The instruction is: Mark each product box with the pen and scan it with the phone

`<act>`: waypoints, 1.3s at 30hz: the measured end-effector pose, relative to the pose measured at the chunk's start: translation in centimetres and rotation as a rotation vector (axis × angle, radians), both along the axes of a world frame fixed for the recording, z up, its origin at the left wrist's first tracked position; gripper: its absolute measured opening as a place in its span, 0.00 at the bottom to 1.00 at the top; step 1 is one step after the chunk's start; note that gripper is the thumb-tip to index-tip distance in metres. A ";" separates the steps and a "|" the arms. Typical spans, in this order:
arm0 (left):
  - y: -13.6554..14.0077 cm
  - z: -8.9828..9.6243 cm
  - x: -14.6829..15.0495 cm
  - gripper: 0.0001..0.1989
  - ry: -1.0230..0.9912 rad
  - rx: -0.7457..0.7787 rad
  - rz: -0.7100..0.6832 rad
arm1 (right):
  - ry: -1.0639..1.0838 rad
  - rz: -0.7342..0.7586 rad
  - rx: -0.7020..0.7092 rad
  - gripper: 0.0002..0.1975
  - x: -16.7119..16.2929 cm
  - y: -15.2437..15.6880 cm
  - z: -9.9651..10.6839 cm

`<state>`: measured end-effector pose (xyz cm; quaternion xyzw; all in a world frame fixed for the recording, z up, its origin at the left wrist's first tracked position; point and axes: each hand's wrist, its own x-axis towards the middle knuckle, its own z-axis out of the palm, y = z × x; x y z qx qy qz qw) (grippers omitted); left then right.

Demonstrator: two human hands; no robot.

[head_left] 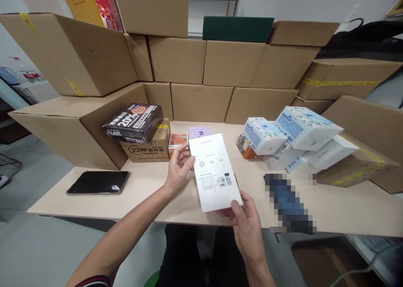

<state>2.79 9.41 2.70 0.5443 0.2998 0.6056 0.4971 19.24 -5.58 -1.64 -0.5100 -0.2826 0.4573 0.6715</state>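
A flat white box point(214, 169) with small printed text, round symbols and a label is held up above the front of the table, its printed face turned towards me. My left hand point(180, 167) grips its upper left edge, thumb on the face. At its lower right corner, my right hand point(247, 220) has the thumb on the face and the fingers underneath. Just behind the white box are a purple box point(200, 131), partly covered by it, and a small orange box point(177, 141).
A black printed box point(135, 121) rests on a brown carton point(146, 150) at left. Tissue packs point(264, 136) are piled at right. A phone point(99, 182) lies front left, a blurred dark object point(289, 203) front right. Stacked cardboard boxes point(201, 103) wall the table's back.
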 end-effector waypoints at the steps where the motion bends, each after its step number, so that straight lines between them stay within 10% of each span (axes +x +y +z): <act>1: 0.1 0.1 0.0 0.29 0.002 0.001 0.008 | -0.001 0.008 -0.006 0.27 0.0 0.0 -0.1; 13: 1.6 0.3 -1.6 0.23 0.011 -0.040 0.096 | -0.565 -0.167 0.123 0.27 2.0 0.0 1.5; 22: 2.4 2.5 -4.1 0.18 0.459 -0.307 -0.312 | -0.907 -0.118 0.215 0.15 3.7 0.7 0.3; 30: 2.6 2.6 -5.8 0.21 0.869 -0.063 -0.324 | -1.158 -0.009 0.159 0.14 4.3 0.0 -0.3; 39: 3.3 2.0 -6.4 0.30 0.893 0.059 -0.441 | -1.233 0.025 -0.048 0.18 5.7 0.0 -0.2</act>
